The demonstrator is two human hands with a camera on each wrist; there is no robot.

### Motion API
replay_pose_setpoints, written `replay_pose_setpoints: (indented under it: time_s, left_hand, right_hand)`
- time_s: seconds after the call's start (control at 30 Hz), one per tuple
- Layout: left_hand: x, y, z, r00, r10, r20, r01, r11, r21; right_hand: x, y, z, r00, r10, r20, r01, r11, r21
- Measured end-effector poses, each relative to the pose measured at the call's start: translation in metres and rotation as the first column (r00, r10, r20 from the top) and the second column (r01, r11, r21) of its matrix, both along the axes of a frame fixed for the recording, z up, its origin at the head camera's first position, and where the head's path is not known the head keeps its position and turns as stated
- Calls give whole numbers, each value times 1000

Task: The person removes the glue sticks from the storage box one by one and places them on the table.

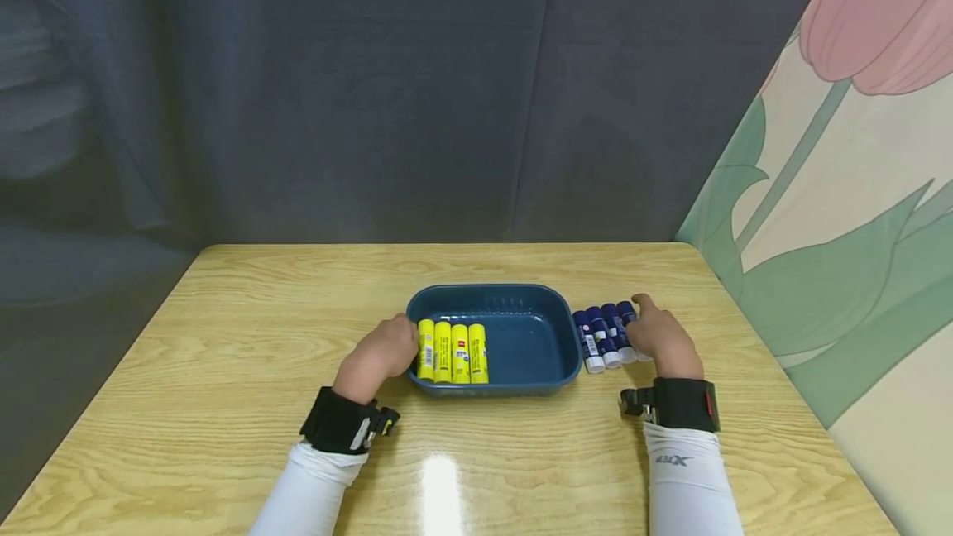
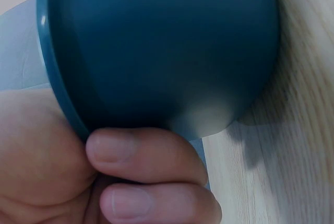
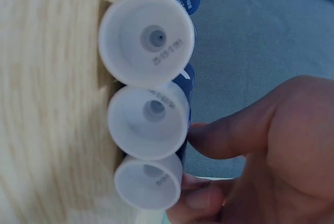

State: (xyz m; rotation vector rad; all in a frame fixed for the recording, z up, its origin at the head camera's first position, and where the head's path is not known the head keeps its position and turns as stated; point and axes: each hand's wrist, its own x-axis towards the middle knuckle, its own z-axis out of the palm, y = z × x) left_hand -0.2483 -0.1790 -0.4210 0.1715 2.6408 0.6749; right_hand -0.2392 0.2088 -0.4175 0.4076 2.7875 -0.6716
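At the left end of a dark blue tray (image 1: 532, 346), my left hand (image 1: 387, 347) grips the rim. In the left wrist view, curled fingers (image 2: 151, 156) lie against the tray's outer wall (image 2: 156, 57). Several yellow glue sticks (image 1: 442, 351) lie side by side in the tray's left part. To the right of the tray, several blue glue sticks (image 1: 600, 337) with white bases lie in a row on the table. My right hand (image 1: 663, 339) holds the rightmost blue glue stick (image 3: 148, 182), with the thumb beside its neighbour (image 3: 148, 119); the hand partly hides this end of the row.
The wood-grain table (image 1: 246, 370) runs back to a dark curtain (image 1: 357, 106). A wall with a painted tulip (image 1: 878, 15) borders it on the right. Black straps with small cameras (image 1: 681, 404) sit on both wrists.
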Motion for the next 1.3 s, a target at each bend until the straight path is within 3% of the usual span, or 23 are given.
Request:
replay_pose_setpoints:
  time_s: [1.3]
  left_hand:
    - [0,0,0,1000,14,9,-14,1000,1]
  right_hand:
    - [1,-3,3,998,-53,22,53,999,-4]
